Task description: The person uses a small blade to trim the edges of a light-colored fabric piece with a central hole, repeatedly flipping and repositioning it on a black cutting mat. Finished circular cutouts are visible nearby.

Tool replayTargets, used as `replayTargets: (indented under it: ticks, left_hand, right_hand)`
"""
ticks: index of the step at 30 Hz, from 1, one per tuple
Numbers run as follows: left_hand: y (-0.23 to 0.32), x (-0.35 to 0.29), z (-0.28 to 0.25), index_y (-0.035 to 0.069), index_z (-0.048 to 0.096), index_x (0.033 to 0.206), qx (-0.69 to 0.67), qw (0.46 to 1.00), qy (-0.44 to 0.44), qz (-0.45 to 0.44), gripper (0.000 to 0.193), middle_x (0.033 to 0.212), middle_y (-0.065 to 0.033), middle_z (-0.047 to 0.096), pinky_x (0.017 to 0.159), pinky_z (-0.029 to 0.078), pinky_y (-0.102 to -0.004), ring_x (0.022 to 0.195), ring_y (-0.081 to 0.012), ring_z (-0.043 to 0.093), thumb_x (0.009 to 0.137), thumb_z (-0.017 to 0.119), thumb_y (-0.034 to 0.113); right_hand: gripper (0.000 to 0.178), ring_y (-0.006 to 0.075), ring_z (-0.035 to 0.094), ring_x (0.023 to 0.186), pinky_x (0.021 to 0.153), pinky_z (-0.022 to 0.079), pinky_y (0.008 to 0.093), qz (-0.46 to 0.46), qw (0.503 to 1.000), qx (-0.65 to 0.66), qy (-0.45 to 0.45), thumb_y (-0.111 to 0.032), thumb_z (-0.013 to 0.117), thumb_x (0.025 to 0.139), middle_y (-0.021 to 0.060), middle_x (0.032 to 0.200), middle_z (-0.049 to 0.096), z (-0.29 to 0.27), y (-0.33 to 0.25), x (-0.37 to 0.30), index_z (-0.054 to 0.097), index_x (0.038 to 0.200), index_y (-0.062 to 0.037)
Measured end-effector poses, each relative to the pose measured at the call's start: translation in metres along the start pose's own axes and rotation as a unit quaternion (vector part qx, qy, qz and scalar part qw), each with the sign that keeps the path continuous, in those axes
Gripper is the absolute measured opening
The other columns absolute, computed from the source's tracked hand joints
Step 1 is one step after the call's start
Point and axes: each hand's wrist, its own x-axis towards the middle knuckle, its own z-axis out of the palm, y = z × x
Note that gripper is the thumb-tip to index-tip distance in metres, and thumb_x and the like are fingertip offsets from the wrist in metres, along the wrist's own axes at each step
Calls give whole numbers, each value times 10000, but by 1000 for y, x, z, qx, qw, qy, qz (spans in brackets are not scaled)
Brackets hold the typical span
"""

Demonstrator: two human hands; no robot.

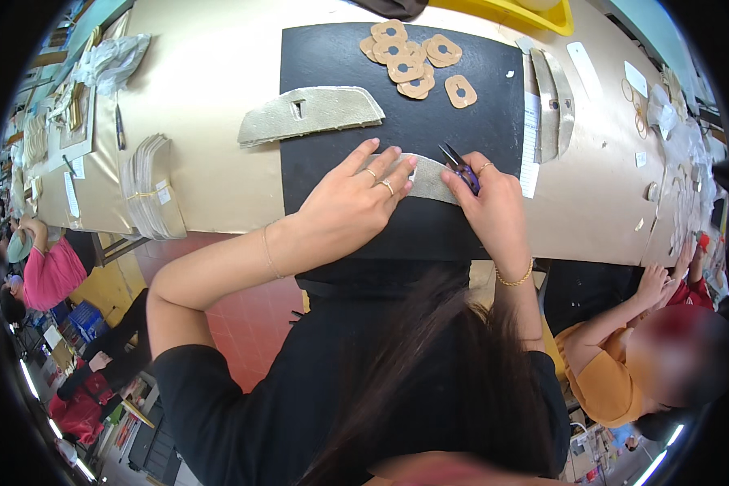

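Note:
A curved grey fabric-like piece (431, 180) lies near the front of a black mat (332, 65). My left hand (352, 198) rests on its left part, palm down with the fingers stretched out; they cover some of it. In my right hand (494, 202) is a pair of small thread snips (465, 173) with purple handles, the pointed blades facing away from me. That hand's thumb touches the right end of the grey piece. Beyond my left hand lies a stack of similar grey pieces (324, 112) with a small slot showing in the top one.
Several tan rounded pieces with keyhole cut-outs (460, 91) lie at the mat's far side. A banded grey stack (150, 190) sits left, more curved pieces (547, 105) right. A yellow tray (502, 10) stands at the back. A co-worker in orange (603, 368) sits at right.

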Motion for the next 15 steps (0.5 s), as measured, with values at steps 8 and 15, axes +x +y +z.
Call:
replayTargets:
  ticks: [8,15]
  left_hand:
    - [-25,-19,10,115,702,1159,-212,930,268,-137,365,1249,-95,636,1015,429,-404,1152,-286,592,814,677,-2]
    - [-80,-48,0,84,633,1293,2,917,195,-347,351,1359,-166,547,1041,414,-457,1250,-348,508,944,594,99]
  right_hand:
    - [189,247,666,662,617,512,316,-91,992,74,35,-108,750,847,136,800,690,-28,3,-4,653,980,-14]
    - [215,44,530,623,548,460,203,14,887,318,335,-190,740,915,-14,752,614,-57,54,17,646,963,-3]
